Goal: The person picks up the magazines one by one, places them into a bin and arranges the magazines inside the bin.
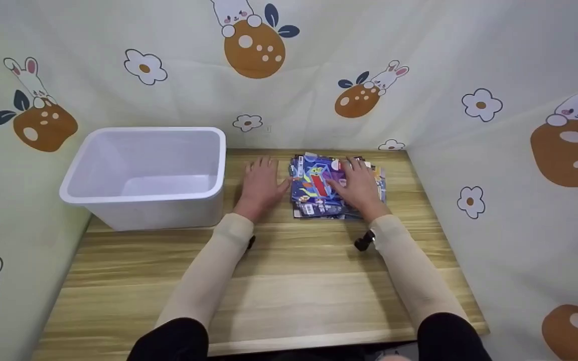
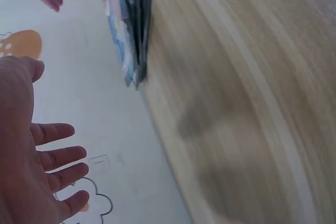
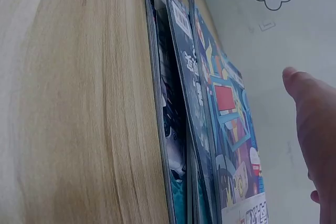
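Note:
A stack of thin, colourful picture books [image 1: 315,193] lies on the wooden table, its edges uneven. The top one has a blue cover [image 3: 231,114] with a red patch and printed lettering. My right hand [image 1: 362,188] is over the right part of the stack, fingers spread; in the right wrist view its thumb [image 3: 300,80] stands off from the cover. Left of the stack, my left hand [image 1: 261,184] hovers with fingers extended and nothing in it. The left wrist view shows that palm [image 2: 21,161] facing the pile's side, apart from it.
A white plastic bin [image 1: 168,213] stands on the left of the table, its inside bare. Fabric walls [image 1: 314,120] printed with rabbits and flowers enclose the table [image 1: 289,291] at the back and both sides. Each wrist carries a small black camera [image 1: 364,241].

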`<state>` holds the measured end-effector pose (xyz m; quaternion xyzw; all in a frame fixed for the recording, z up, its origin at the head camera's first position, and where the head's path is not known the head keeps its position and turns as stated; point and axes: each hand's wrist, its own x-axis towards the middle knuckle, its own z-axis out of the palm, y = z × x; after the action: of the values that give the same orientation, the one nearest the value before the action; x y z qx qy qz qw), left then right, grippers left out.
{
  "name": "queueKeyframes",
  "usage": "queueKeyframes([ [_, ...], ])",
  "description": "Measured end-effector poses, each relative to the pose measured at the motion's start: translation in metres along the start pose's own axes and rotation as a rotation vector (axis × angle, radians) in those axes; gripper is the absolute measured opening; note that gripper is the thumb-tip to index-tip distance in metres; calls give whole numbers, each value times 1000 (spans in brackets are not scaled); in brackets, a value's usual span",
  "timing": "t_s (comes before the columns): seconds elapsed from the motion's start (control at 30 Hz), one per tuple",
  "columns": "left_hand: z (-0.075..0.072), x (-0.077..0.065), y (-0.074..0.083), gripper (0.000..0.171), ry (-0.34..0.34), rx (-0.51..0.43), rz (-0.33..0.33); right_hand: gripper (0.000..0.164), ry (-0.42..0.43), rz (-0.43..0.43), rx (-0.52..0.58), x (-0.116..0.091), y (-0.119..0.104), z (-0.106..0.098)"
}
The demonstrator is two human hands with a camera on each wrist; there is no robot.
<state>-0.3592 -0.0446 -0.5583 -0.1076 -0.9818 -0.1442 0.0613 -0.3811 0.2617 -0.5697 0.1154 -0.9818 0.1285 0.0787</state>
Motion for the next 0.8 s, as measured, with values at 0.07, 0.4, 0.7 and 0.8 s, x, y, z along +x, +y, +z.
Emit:
queueKeyframes([
  [0.07,-8,-5,3,84,10,-12,15,85,-3,0,20,-1,0,-1],
  [0.4,-50,-37,17,84,71,-112,118,84,1,-6,32,-7,6,1],
  [0.7,-89,-54,6,65,31,-353,191,84,-6,-15,26,-7,12,7],
  [0.8,-104,-58,-1,63,35,-381,218,84,-18,-11,28,-6,14,7],
])
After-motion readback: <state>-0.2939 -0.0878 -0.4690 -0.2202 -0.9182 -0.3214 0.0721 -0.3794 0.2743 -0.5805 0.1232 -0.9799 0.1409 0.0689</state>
